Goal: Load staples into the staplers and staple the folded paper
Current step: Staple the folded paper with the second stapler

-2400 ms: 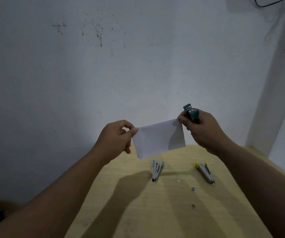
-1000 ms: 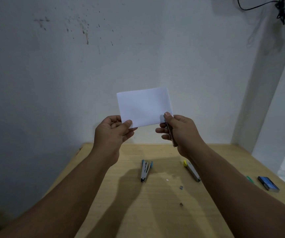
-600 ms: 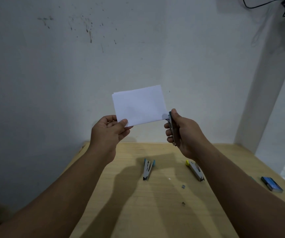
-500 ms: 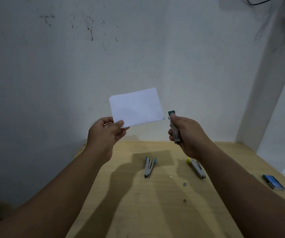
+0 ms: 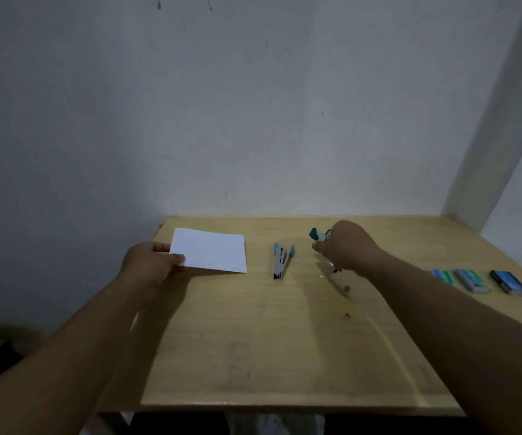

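White folded paper (image 5: 211, 250) pinched by left hand (image 5: 150, 265) | right hand (image 5: 346, 246) holds green stapler (image 5: 317, 234) | step: putting both down | next: let go gently

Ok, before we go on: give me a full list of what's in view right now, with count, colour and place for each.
Folded paper: one, white, far left of the table, left corner pinched by the left hand.
Blue-tipped stapler: one, grey with blue ends, lying open mid-table.
Teal stapler: one, teal and grey, in the right hand, low over the table.
Staple boxes: three, two teal and one dark blue, in a row at the right edge.
Small bits: two, grey, near the right arm; too small to identify.
Table: one, light wood, against the wall.
Left hand: holds the paper.
Right hand: grips the teal stapler.
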